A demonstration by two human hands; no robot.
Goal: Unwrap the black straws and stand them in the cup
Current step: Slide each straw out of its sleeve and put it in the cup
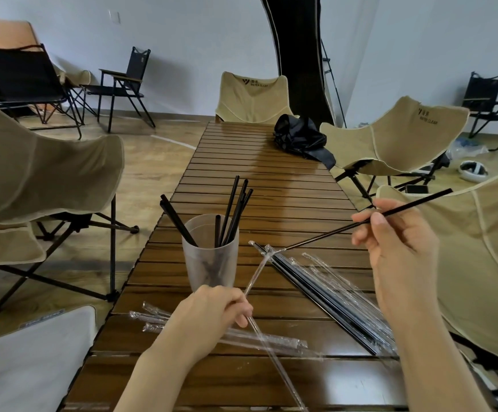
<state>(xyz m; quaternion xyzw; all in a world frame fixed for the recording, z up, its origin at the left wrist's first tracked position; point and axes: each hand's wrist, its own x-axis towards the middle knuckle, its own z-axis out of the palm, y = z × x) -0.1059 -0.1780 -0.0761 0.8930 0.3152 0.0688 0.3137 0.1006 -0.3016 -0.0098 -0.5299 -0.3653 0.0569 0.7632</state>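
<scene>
Right hand (390, 242) pinches the straw (325, 235) mid-length; left hand (212, 313) grips the wrapper (256, 275), fingers curled. Straw tip sits at the wrapper mouth, right of the cup (209, 263). Pull along the straw axis until free, then stand it in the cup

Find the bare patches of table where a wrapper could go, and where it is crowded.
Bare: table between cup and bag, and its near edge. Crowded: wrapped straws right of the cup, empty wrappers by the left hand.
</scene>
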